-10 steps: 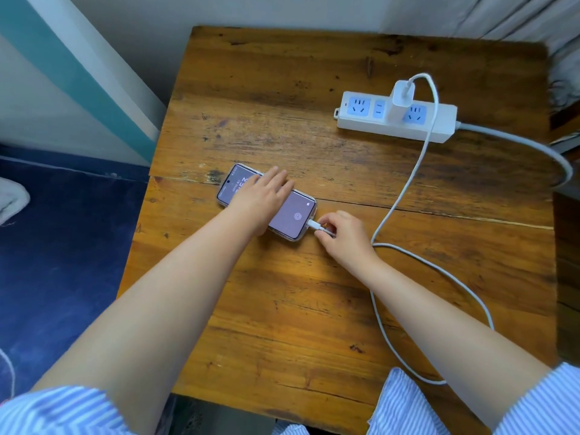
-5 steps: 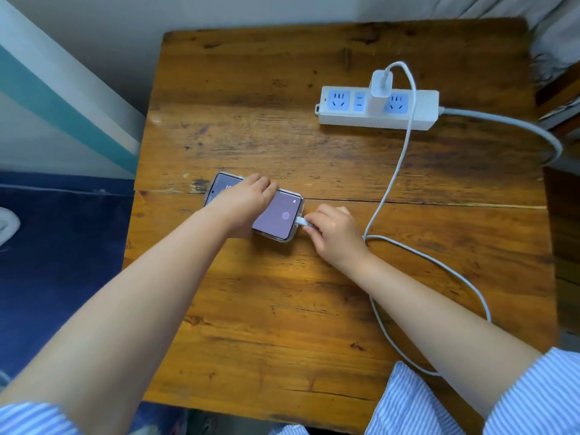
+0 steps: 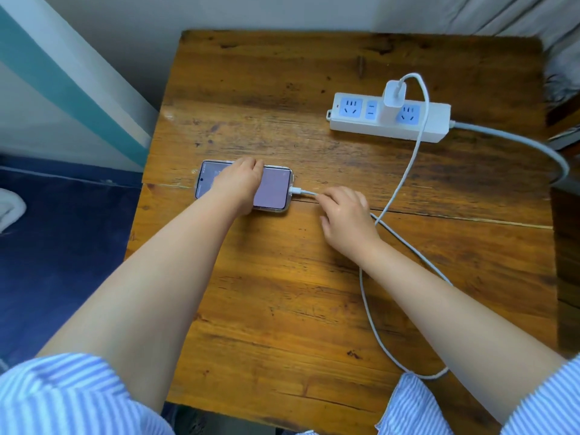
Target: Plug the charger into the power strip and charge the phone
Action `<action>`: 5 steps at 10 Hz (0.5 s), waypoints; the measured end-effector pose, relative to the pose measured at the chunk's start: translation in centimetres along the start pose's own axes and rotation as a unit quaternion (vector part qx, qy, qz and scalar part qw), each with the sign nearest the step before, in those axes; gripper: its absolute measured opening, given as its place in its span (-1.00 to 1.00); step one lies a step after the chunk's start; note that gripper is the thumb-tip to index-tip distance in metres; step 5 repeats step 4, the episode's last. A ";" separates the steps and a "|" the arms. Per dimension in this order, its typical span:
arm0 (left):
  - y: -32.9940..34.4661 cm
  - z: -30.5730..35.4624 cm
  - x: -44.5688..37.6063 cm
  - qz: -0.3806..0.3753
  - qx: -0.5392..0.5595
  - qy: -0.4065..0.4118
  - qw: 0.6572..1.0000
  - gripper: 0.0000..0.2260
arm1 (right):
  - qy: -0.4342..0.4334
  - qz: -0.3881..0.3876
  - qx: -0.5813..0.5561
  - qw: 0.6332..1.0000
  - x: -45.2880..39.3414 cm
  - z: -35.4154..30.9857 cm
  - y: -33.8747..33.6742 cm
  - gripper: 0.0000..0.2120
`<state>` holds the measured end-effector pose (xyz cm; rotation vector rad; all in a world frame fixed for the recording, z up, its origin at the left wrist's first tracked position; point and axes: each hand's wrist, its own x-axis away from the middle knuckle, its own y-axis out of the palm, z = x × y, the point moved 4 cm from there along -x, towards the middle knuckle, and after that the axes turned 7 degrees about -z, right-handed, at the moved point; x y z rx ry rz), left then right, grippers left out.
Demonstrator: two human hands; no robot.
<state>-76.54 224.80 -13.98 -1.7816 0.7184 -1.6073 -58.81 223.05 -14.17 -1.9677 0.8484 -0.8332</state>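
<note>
A phone (image 3: 272, 189) with a lit purple screen lies flat on the wooden table (image 3: 314, 293). My left hand (image 3: 240, 183) grips it across the middle. The white cable (image 3: 405, 183) is plugged into the phone's right end. My right hand (image 3: 345, 219) sits just right of the plug, fingertips touching the cable a short way from the phone. The cable loops off the table's near edge and back up to the white charger (image 3: 393, 100), which stands plugged into the white power strip (image 3: 436, 125) at the back right.
The strip's thick grey cord (image 3: 533, 146) runs off the table's right edge. A wall lies behind the table, a blue floor (image 3: 62, 246) to the left, and grey fabric (image 3: 561, 67) at the upper right.
My right hand has slid back along the cable, away from the phone's plug, which it pinched before. My left hand has turned the phone level. The screen has dimmed slightly.
</note>
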 end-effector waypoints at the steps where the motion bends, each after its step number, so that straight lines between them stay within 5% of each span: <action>1: -0.6 -0.3 0.2 0.054 0.008 -0.017 0.998 -0.26 | -0.009 -0.036 0.050 0.998 1.2 0.2 0.7 -0.65; 3: 3.3 0.9 3.4 0.187 0.105 -0.023 0.977 -0.38 | -0.026 -0.078 0.085 0.993 2.4 -0.3 2.3 -0.59; 5: 6.6 2.5 5.4 0.206 0.172 -0.009 0.963 -0.50 | -0.014 -0.088 0.098 0.991 2.4 -0.2 2.9 -0.55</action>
